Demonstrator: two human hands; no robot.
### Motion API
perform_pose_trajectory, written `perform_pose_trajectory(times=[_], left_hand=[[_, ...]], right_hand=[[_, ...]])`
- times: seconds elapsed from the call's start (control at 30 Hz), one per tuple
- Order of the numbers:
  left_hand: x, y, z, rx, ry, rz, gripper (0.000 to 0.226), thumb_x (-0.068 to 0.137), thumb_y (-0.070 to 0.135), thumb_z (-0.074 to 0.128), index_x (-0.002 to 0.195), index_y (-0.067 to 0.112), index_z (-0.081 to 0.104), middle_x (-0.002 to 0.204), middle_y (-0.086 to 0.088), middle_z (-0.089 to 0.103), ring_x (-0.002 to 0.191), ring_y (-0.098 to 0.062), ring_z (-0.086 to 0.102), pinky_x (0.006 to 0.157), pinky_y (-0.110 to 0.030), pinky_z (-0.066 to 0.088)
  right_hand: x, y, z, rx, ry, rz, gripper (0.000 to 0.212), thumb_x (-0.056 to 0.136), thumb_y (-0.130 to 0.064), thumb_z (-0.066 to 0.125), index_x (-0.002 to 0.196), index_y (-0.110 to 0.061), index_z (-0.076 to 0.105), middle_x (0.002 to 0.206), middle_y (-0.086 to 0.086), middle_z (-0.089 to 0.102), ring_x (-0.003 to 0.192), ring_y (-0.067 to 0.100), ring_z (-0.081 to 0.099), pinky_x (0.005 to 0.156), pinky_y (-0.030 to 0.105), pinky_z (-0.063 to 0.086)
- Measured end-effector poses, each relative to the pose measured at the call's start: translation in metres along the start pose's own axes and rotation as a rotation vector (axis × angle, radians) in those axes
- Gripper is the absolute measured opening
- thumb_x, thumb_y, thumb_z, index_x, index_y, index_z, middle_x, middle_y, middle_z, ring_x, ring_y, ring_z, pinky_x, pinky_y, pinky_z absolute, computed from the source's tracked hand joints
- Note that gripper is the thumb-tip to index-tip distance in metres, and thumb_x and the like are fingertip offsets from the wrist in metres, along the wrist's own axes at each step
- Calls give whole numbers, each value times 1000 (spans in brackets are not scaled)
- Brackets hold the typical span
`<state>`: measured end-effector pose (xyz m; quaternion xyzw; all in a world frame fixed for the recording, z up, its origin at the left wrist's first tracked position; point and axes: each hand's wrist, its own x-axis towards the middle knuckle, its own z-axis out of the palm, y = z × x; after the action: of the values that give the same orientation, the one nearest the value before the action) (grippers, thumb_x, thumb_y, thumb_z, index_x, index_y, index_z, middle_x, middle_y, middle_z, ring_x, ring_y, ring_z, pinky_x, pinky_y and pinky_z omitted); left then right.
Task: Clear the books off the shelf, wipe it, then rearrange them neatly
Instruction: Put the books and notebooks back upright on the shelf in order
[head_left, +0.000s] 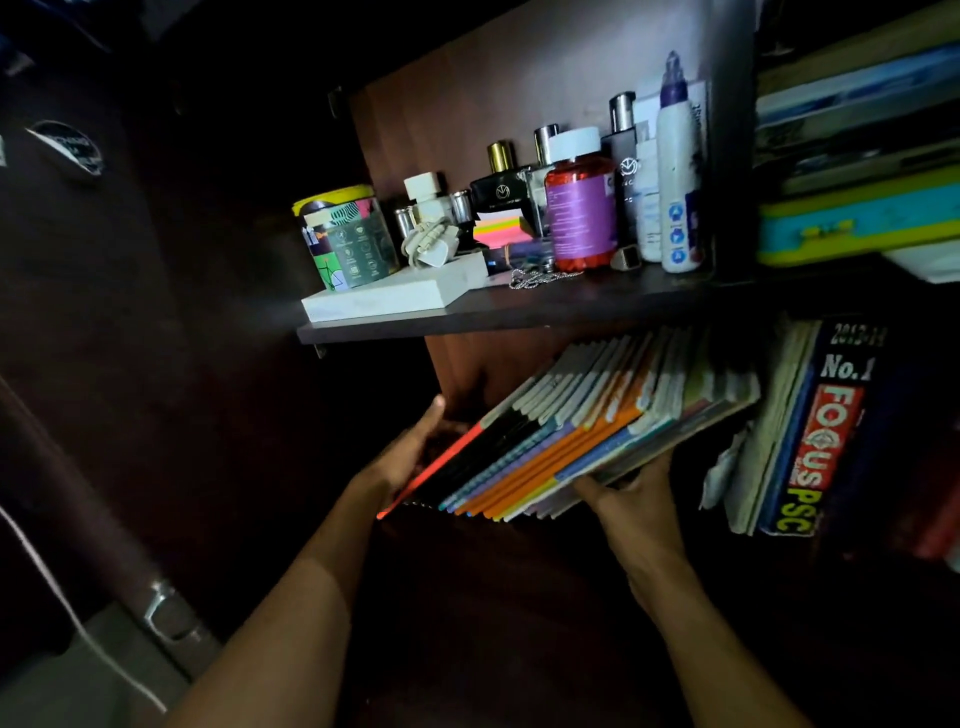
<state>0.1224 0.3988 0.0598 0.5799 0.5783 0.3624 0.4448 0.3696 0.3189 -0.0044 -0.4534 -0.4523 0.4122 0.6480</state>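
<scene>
A leaning bundle of thin notebooks (582, 421) with orange, blue, black and red spines is tilted to the left inside the lower shelf compartment. My left hand (410, 449) presses flat against the red cover on the bundle's left side. My right hand (631, 493) grips the bundle from below and to the right, fingers curled under the bottom books. To the right, a thick book marked "Focus PSC" (826, 441) stands upright with several thinner books beside it. The lower shelf floor is dark and hard to see.
The upper shelf board (519, 312) carries a printed tin (343, 236), perfume bottles, a red pill bottle (582, 213), a white spray bottle (678, 171), sticky notes and a white box (395, 296). Stacked books (857, 156) lie flat at top right. A dark cabinet door (104, 338) stands at left.
</scene>
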Motion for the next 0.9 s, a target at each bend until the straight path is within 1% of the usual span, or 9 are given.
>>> perform_pose_trajectory(times=[0.1,0.17,0.23,0.33,0.47,0.6,0.7,0.77,0.9], left_hand=[[-11,-4,12,-141,-70,-10,76,91,75,33,131,19,66,131,-9,69,120,-23,66,106,-39,48],[-18,8,21,-203,-168,-28,76,94,75,31,138,21,61,134,-9,67,124,-25,64,107,-41,49],[-20,19,30,-226,-160,-28,73,91,75,31,130,24,66,131,-9,69,120,-25,67,98,-38,56],[-26,21,43,-416,-144,12,75,93,76,25,121,24,71,129,-13,69,118,-27,68,95,-39,57],[-23,-5,48,-663,193,80,72,91,82,30,118,29,70,110,-9,77,105,-27,72,89,-45,58],[3,-40,37,-510,265,169,93,74,98,37,134,32,64,134,-8,66,129,-29,60,106,-54,48],[-3,-30,43,-447,338,222,106,66,104,30,140,33,58,142,6,58,133,-17,53,113,-48,42],[-12,-15,56,-426,436,213,106,72,98,25,151,29,45,147,11,45,140,-16,41,115,-39,31],[-18,0,71,-418,541,191,92,84,77,21,156,21,37,160,-5,37,147,-25,34,114,-40,29]], right_hand=[[5,1,1,-18,-69,-28,101,82,-21,82,158,-38,19,144,-11,55,128,10,56,110,42,46],[4,-5,6,-50,-125,-64,107,70,-41,84,157,-39,22,145,-14,53,130,6,53,110,34,44],[1,-16,12,-119,-148,-105,118,60,-58,81,158,-42,17,149,-13,44,134,3,46,106,25,40],[7,-32,22,-309,-149,-188,123,66,-59,86,160,-42,9,150,-6,28,131,3,36,105,24,32],[19,-31,45,-380,-157,-223,122,59,-72,78,157,-45,10,157,-12,26,138,9,38,110,32,35],[25,-11,62,-442,-137,-228,129,52,-94,66,154,-55,-2,164,-13,17,149,21,29,113,60,37],[28,-8,68,-515,-96,-248,125,52,-90,64,146,-64,-15,165,-20,0,153,19,12,117,49,23],[28,-6,70,-544,-93,-261,129,55,-83,67,150,-58,-16,164,-23,-3,153,17,9,117,50,25],[37,1,72,-526,-114,-294,134,56,-88,70,155,-50,-11,165,-14,2,153,24,18,111,63,39]])
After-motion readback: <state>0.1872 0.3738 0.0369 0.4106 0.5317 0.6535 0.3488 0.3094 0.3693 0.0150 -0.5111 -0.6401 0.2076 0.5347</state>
